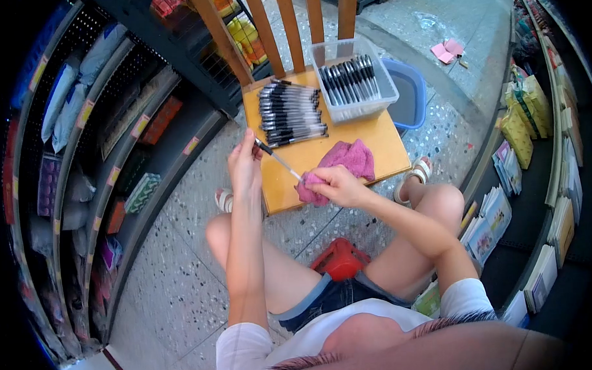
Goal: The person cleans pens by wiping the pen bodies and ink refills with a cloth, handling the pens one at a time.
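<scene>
My left hand (245, 162) pinches the black end of a pen (279, 157) with a clear barrel, held slantwise over the near left of a wooden chair seat (280, 189). At the pen's other end, my right hand (337, 185) grips a pink cloth (349, 158), part of it bunched around the pen's tip. The rest of the cloth lies on the seat. Behind the hands, a row of several pens (291, 112) lies side by side. To its right, a clear plastic box (365, 109) holds several more pens standing at a slant.
A blue basin (413, 93) stands on the floor right of the chair. Slats of the chair back (287, 29) rise at the far side. Stocked shelves curve along the left (155, 173) and right (546, 170). A pink paper item (446, 50) lies on the floor.
</scene>
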Demonstrator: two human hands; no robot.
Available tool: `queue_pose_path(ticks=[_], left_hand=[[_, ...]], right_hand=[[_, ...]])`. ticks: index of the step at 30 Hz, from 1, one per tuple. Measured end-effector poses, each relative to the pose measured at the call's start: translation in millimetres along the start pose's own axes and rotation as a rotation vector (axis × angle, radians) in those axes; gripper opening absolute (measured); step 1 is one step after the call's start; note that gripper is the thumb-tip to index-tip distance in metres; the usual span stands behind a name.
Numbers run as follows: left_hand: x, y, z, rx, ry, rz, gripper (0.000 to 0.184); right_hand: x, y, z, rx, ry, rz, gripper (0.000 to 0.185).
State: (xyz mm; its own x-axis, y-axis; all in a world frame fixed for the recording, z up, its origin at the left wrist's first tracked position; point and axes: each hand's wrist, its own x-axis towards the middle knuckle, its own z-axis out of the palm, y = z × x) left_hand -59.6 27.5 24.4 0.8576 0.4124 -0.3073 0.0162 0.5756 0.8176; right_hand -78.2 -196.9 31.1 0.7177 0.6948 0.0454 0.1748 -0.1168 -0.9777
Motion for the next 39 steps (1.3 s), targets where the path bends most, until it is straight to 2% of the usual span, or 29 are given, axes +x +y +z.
queue_pose_path(ticks=[3, 7, 8, 11, 14, 17, 21, 27, 31, 36, 39], left_hand=[[1.0, -2.6, 2.3, -0.057, 0.000, -0.088, 0.017], [5.8, 0.1, -1.6, -0.100, -0.030, -0.102, 0.015], [5.1, 2.5, -2.0, -0.111, -0.038, -0.096, 0.016], [4.1, 7.2, 1.7, -0.124, -0.073, -0.085, 0.019], [3.7, 8.7, 6.0, -0.118, -0.088, -0.083, 0.021], [9.0, 7.4, 9.8, -0.075, -0.093, -0.111, 0.020], [10.6, 14.9, 33.9, -0.030, -0.142, -0.115, 0.017], [26.0, 19.9, 82.8, 0.028, -0.232, -0.064, 0.016], [32.4, 27.7, 132.4, 0.104, -0.215, -0.073, 0.015], [58.5, 23.7, 174.4, 0.164, -0.328, -0.090, 0.019], [68.4, 21.7, 198.1, 0.191, -0.370, -0.116, 0.018]], right_hand=[[2.7, 2.6, -1.6, -0.110, -0.003, -0.195, 0.013], [8.5, 7.9, -13.8, -0.481, 0.082, -0.215, 0.017], [11.2, 18.2, -16.4, -0.550, 0.113, -0.256, 0.023], [11.4, 16.5, -21.8, -0.615, 0.281, -0.210, 0.025], [11.3, -4.3, -28.8, -0.499, 0.317, -0.199, 0.025], [9.9, -18.4, -36.3, -0.261, 0.192, -0.147, 0.025], [9.2, -25.9, -44.2, -0.134, 0.180, -0.126, 0.025], [11.9, -36.5, -67.4, 0.015, 0.267, -0.099, 0.024], [13.2, -42.1, -87.9, -0.093, 0.347, -0.138, 0.025], [11.6, -43.0, -112.0, -0.098, 0.510, -0.133, 0.022], [11.6, -42.2, -127.0, -0.228, 0.610, -0.129, 0.021]])
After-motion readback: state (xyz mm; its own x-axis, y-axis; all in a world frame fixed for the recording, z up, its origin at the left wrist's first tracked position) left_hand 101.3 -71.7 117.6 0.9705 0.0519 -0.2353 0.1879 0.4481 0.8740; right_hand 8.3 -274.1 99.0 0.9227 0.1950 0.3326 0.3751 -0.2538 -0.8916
